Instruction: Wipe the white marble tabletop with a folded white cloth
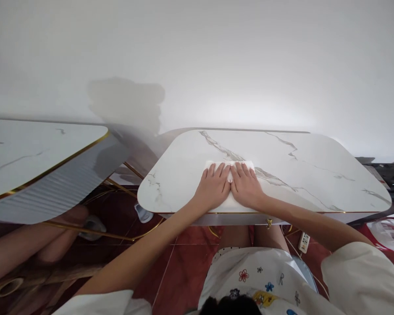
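Pressing flat with left hand (213, 187) and right hand (247, 186) side by side on a white cloth (230, 203), with fingers straight and slightly parted, and thumbs close together in the middle. Gripping nothing, by the look of it, only covering the cloth from above. Just past the fingertips, a narrow strip of cloth edge; between and behind the palms, more cloth, then the near edge of the table (170, 175). Well beyond the fingertips, the wall (236, 65). Probably light, soft and limp, with little risk of breaking; likely to slide easily on a seemingly smooth top, and to bunch if pushed at one edge only. Best held under spread fingers, or pinched by the strip past the fingertips. Hard to tell whether folded or damp
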Demonstrator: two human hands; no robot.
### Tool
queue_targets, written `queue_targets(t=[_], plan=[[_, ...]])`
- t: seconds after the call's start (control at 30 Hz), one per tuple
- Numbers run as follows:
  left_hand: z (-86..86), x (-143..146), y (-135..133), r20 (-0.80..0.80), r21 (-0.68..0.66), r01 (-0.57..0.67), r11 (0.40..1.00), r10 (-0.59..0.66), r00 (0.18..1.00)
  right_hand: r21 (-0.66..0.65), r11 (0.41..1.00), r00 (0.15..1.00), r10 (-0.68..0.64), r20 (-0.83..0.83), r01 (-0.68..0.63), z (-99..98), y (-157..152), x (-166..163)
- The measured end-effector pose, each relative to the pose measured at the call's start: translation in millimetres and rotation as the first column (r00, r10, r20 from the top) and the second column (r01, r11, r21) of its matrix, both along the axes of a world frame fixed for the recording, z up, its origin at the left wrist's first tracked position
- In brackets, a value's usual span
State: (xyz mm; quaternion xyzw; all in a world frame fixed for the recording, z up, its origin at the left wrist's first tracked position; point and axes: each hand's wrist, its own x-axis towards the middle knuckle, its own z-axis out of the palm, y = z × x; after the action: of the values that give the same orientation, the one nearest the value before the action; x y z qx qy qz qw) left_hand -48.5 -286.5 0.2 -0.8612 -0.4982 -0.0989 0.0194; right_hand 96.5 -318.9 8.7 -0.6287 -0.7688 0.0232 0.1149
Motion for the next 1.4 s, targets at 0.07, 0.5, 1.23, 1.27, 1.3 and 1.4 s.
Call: queue_targets(t=[0.07, 0.5, 1.23, 1.27, 1.3, 1.4], plan=[[-1.7, -0.7, -9.3, 0.012, -0.002, -0.012, 1.0, 0.012, 1.0, 0.01, 1.0, 1.0, 0.005, -0.003, -0.005, -2.2, -8.3, -0.2], [5.4, 46.2, -33.6, 0.075, -0.054, -0.019, 0.998, 0.023, 0.997, -0.02, 1.0, 1.0, 0.007, -0.007, -0.007, -3.2, -24.7, 46.0], [12.2, 73.4, 93.2, 0.118, -0.039, 0.003, 0.999, 0.002, 0.993, 0.095, 0.993, 0.997, 0.074, 0.007, -0.074, -5.4, 111.3, 76.3], [12.3, 74.3, 100.4, 0.116, -0.034, 0.01, 0.999, -0.006, 0.993, 0.103, 0.992, 0.997, 0.079, 0.008, -0.079, -5.4, 118.7, 77.6], [12.5, 75.3, 107.9, 0.109, -0.027, 0.016, 0.999, -0.013, 0.994, 0.11, 0.99, 0.996, 0.084, 0.009, -0.084, -5.2, 126.3, 78.9], [13.4, 78.0, 130.8, 0.077, -0.01, 0.028, 1.0, -0.027, 0.997, 0.115, 0.99, 0.996, 0.086, 0.01, -0.087, -4.6, 149.2, 81.8]])
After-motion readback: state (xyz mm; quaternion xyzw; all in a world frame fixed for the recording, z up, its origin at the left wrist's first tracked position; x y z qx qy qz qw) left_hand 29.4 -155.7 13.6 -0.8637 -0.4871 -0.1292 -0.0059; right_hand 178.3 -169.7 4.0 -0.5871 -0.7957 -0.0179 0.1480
